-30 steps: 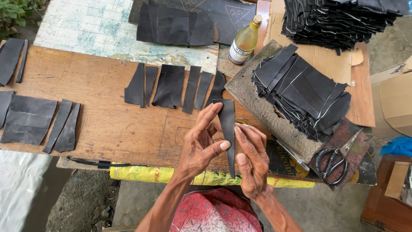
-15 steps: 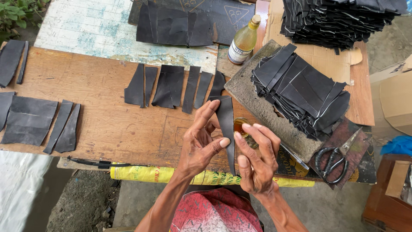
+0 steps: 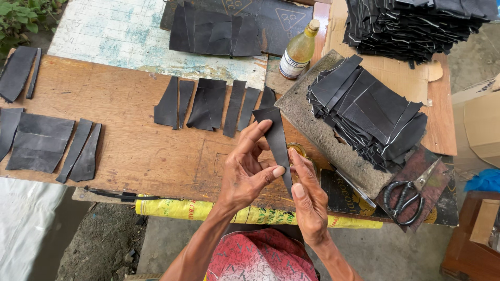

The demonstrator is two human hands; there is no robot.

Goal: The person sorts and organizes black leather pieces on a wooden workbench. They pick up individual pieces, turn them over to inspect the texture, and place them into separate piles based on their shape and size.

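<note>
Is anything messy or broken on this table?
Nothing looks broken or spilled. The left hand and right hand hold one black strip upright. The pile of black pieces on the grey slab is fanned out unevenly, and the scissors lie open near the table's edge.

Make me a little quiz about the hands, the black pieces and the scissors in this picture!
1. True or false: both hands hold one long black strip.
2. Which lies nearest the right hand? A) scissors B) glass bottle C) green plants
3. Fill in: the row of black pieces lies on a ____ board.

Key
1. True: the left hand and the right hand pinch it between them.
2. A
3. Wooden
</note>
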